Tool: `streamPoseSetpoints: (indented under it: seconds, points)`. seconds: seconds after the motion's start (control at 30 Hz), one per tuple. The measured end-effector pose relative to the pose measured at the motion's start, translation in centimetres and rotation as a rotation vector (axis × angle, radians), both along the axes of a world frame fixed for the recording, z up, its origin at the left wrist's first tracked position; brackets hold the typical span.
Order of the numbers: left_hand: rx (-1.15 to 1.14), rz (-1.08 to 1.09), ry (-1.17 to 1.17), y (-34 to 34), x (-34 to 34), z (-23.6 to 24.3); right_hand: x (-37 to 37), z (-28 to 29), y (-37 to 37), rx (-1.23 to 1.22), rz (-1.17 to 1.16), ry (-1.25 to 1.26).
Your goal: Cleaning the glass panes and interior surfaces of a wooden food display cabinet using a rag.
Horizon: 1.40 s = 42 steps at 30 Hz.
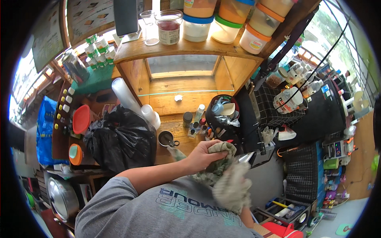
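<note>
Head view, the sole one, with clock positions taken from its centre. At 5 o'clock I see the cloth (231, 185), grey-green and crumpled, held in front of a grey shirt (151, 208). The left hand (203, 155) is clamped on a bunched fold; the right hand is lost behind the blurred fabric, only the right forearm (247, 218) showing, so I cannot tell whether its fingers grip. The two hands appear close together. I judge the material light, soft and limp, neither slippery nor fragile; a thick fold would offer me the surest hold, since loose ends would swing. One narrow end points toward a dark cup (165, 138) at 8 o'clock; contact between them is unclear.

Surface: the wooden worktop (173, 123) carries that cup, small bottles (194, 130) just below centre and, between 8 and 9 o'clock, a black plastic bag (123, 139). A wooden cabinet (158, 53) stands at 12 o'clock, stacked tubs (196, 32) on top.

Room: I note a metal pot (63, 200) at 8 o'clock, a crate of tools (265, 211) between 4 and 5, and lidded jars (286, 100) near 3.
</note>
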<state>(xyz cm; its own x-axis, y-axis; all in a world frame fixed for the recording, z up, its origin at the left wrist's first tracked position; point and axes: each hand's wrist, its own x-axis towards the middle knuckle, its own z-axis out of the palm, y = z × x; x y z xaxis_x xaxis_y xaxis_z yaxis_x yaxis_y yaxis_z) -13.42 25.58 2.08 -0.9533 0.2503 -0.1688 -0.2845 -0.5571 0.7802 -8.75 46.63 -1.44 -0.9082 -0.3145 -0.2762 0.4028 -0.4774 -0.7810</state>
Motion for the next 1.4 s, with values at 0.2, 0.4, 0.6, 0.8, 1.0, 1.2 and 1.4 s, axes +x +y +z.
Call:
streamPoseSetpoints:
  seconds: [0.2, 0.4, 0.6, 0.8, 1.0, 1.2, 1.4]
  points:
    - [-0.884, 0.275, 0.450, 2.3, 0.9, 1.8, -0.2, -0.8, 3.4, -0.050, 0.003, -0.120]
    - [-1.105, 0.058, 1.002, 7.0, 4.4, 3.8, -1.1, 0.8, 6.7, 0.229, -0.055, -0.095]
    - [-1.053, 0.142, 0.797, 5.4, 4.0, 3.4, 0.2, 0.9, 10.4, 0.050, 0.248, -0.144]
    - [-0.763, 0.659, 0.203, -8.2, 2.8, -0.9, 0.3, 1.8, 12.3, 0.311, 0.704, -0.020]
    - [-1.496, 0.603, 0.360, -14.1, -5.2, -7.8, -0.8, 0.9, 12.5, 0.351, 0.655, -0.146]
    - [-1.796, 0.519, 0.396, -16.4, -15.4, -14.4, -0.9, -1.7, 11.7, 0.347, 0.558, -0.195]
    - [-2.025, 0.171, 0.390, -18.8, -22.7, -20.2, -0.8, -3.7, 10.6, 0.288, 0.507, -0.330]
